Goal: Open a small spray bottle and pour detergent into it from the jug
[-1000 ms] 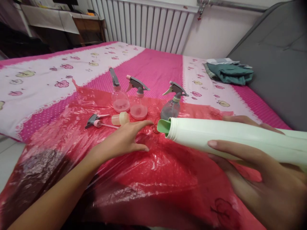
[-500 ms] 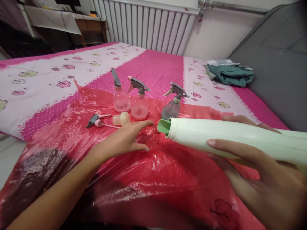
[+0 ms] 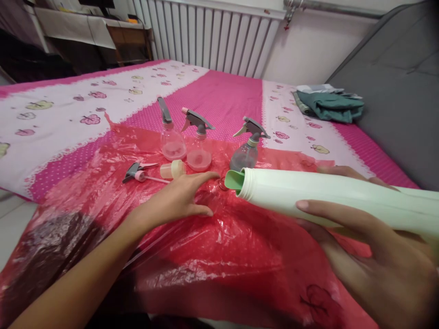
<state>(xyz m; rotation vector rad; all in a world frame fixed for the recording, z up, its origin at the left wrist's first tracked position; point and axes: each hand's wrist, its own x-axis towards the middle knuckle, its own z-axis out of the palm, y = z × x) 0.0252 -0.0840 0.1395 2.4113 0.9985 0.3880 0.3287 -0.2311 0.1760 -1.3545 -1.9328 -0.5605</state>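
Note:
My right hand (image 3: 373,246) grips a large pale green jug (image 3: 281,189), tilted almost level with its mouth to the left. A green pouring spout (image 3: 234,179) sticks out of that mouth. Just under the spout is the round rim of a clear bottle (image 3: 222,183). Around this bottle curve the thumb and fingers of my left hand (image 3: 185,196); its see-through body is hard to make out against the red plastic sheet (image 3: 192,246). Beyond my left hand lie a cream cap (image 3: 173,169) and a loose grey and pink spray head (image 3: 136,172) with its tube.
Three spray bottles stand behind: one at the left (image 3: 173,141), one in the middle (image 3: 199,153) and a greyish one (image 3: 245,155) nearest the jug. The sheet covers part of a patterned bed (image 3: 233,91). Folded clothes (image 3: 331,105) lie by the grey headboard (image 3: 401,87).

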